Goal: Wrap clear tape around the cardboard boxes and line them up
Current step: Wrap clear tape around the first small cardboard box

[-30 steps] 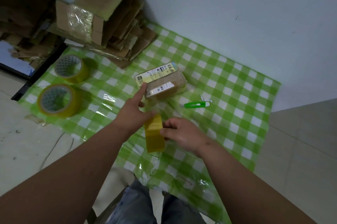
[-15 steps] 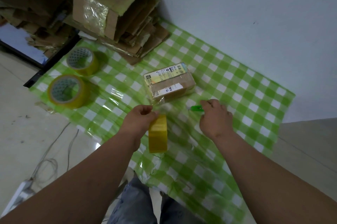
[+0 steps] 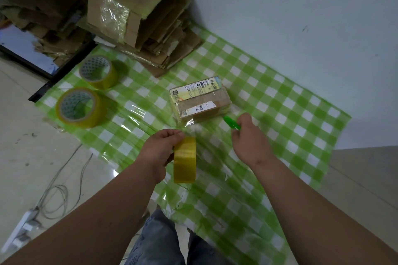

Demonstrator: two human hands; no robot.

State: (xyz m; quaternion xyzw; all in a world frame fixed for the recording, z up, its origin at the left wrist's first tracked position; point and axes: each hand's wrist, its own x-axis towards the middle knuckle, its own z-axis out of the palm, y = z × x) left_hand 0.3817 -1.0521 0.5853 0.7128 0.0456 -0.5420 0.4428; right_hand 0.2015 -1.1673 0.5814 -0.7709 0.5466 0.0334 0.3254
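Two spare tape rolls [image 3: 79, 107] lying flat at left on the checked cloth [image 3: 280, 100]. Left hand [image 3: 159, 150] gripping an upright tape roll [image 3: 184, 160]. Taped cardboard box [image 3: 200, 100] just beyond, closed. Right hand [image 3: 251, 138] curled round a green cutter [image 3: 230, 122].

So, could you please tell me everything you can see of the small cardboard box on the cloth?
The small cardboard box is a flat brown carton lying on the green checked cloth, glossy with clear tape. A yellowish printed label and a white barcode label sit on top. A strip of clear tape runs from its near edge toward the yellow tape roll in the left hand. Neither hand touches it.
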